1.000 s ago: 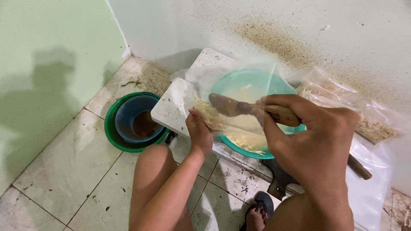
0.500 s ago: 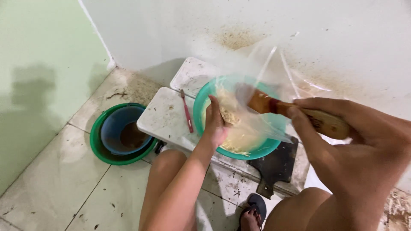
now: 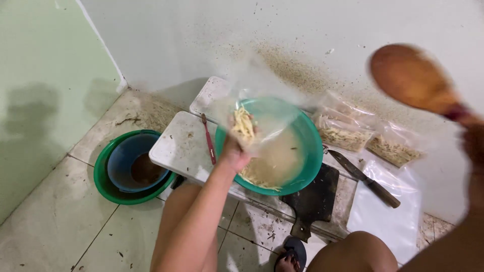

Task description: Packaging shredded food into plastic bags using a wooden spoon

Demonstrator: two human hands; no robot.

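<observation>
Fingers of the left hand (image 3: 236,151) pinch a clear plastic bag (image 3: 254,118) of pale shreds over the green bowl (image 3: 307,151) — the right hand (image 3: 474,146), blurred at the frame's edge, grips a raised wooden spoon (image 3: 411,78). Knife (image 3: 365,179) and filled bags (image 3: 345,133) lie beyond — nested basins (image 3: 108,176) left.

Our arms are bare to the edge of view, with no sleeves, watch or rings showing on the left hand (image 3: 236,151). Our thighs are bare too. On one foot we wear a dark flip-flop sandal (image 3: 290,254) with a thong strap.
</observation>
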